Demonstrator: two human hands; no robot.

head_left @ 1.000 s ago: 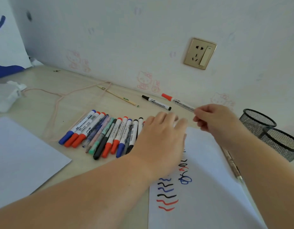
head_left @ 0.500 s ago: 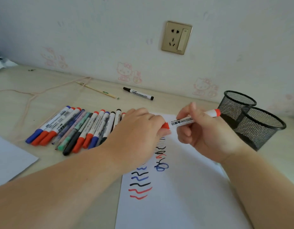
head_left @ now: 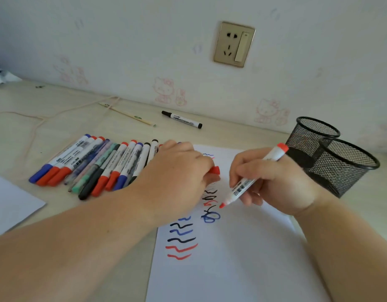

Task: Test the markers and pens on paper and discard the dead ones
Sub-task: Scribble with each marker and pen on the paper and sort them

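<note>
My right hand (head_left: 273, 182) grips a red whiteboard marker (head_left: 253, 177), uncapped, its red tip just above the white paper (head_left: 231, 258) beside earlier squiggles (head_left: 181, 238) in red, blue and black. My left hand (head_left: 177, 177) rests at the paper's left edge and pinches the red cap (head_left: 214, 170) in its fingertips. A row of several capped markers and pens (head_left: 96, 166) lies side by side left of my left hand. One black marker (head_left: 182, 119) lies alone near the wall.
Two black mesh pen cups (head_left: 340, 162) stand at the right, touching each other. A thin wooden stick (head_left: 128, 114) and a pale cord (head_left: 35, 118) lie at the back left. Another white sheet (head_left: 11, 205) sits at the left edge. A wall socket (head_left: 234, 44) is above.
My right hand picked the red marker up from near the wall and brought it over the paper. My left hand pulled its cap off. The marker now points tip-down at the sheet.
</note>
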